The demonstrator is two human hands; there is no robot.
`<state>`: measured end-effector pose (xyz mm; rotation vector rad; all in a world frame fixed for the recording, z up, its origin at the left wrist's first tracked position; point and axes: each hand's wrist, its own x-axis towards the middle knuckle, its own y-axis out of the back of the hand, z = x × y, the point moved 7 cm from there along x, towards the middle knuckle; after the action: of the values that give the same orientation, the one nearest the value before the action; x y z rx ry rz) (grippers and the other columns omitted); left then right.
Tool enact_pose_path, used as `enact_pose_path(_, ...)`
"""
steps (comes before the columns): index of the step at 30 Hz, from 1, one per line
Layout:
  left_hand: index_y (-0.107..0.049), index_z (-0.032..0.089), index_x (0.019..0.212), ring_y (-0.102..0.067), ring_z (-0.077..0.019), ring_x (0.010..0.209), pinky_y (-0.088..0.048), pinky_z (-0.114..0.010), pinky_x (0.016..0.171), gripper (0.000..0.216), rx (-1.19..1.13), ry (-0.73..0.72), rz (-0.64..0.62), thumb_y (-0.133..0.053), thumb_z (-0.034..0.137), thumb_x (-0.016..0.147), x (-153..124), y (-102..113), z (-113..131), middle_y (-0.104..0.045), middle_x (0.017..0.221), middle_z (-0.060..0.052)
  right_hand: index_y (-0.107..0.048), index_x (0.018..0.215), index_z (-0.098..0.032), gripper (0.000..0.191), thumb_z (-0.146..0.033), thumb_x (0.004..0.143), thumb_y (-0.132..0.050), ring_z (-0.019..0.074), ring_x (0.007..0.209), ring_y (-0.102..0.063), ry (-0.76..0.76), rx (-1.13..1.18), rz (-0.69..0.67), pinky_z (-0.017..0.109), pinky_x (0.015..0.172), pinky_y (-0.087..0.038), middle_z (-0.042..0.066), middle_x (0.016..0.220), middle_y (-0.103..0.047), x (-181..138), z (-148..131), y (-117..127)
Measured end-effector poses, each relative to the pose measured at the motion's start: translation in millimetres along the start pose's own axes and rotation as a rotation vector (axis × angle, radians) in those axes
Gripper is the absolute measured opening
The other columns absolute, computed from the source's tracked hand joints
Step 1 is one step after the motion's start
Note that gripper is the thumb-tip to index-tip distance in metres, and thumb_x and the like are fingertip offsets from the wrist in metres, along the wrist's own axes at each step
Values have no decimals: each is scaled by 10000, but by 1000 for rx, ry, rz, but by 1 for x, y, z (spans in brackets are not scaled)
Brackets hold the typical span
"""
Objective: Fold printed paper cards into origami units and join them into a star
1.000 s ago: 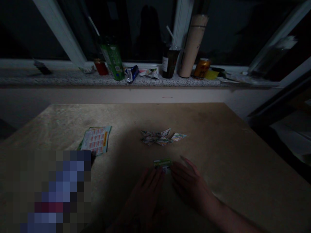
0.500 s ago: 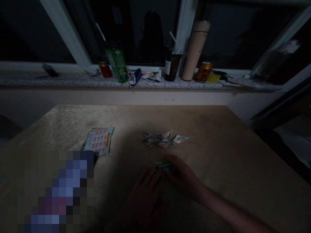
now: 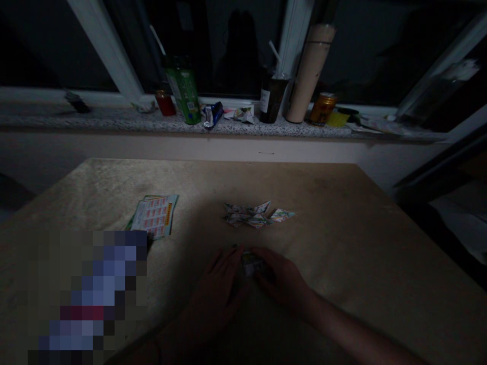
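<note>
In dim light, my left hand (image 3: pixel 220 284) and my right hand (image 3: pixel 279 276) meet over a small piece of printed paper (image 3: pixel 249 262) on the brown table (image 3: pixel 342 243). Fingers of both hands close on the paper, which is mostly hidden between them. Just beyond lie several folded paper pieces (image 3: pixel 254 214) in a small cluster. A stack of printed sheets (image 3: pixel 155 215) lies to the left.
A stone windowsill (image 3: pixel 114 120) at the back holds a green bottle (image 3: pixel 183 91), a red jar (image 3: pixel 165 103), a dark cup with a straw (image 3: pixel 271 96), a tall beige tube (image 3: pixel 310 71), a gold can (image 3: pixel 322 108) and wrappers. A blurred-out patch covers the lower left.
My right hand has moved left and curled over the paper. My left hand has slid forward and closed in on it. The paper is now mostly covered.
</note>
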<state>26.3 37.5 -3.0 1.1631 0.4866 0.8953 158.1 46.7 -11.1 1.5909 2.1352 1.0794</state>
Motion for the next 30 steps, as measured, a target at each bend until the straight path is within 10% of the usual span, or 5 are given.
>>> enact_pose_path(12, -254, 199, 1374, -385, -221, 1259, -362, -380, 1039, 514, -115, -25, -10, -444, 252, 899, -3, 1, 1, -432, 1378, -69, -417, 1293, -231, 538, -95, 777, -490, 193, 1138, -524, 23, 45, 15, 352, 944, -450, 72, 1267, -533, -2, -2, 1)
enact_pose_path(30, -321, 166, 1351, -366, -184, 1266, -287, -365, 1082, 514, -81, -434, -17, -435, 113, 853, -9, 6, 33, -471, 1340, -66, -549, 1098, -242, 361, -78, 777, -524, 190, 995, -554, 194, 189, 91, 310, 828, -480, 78, 1104, -554, -7, -10, 11)
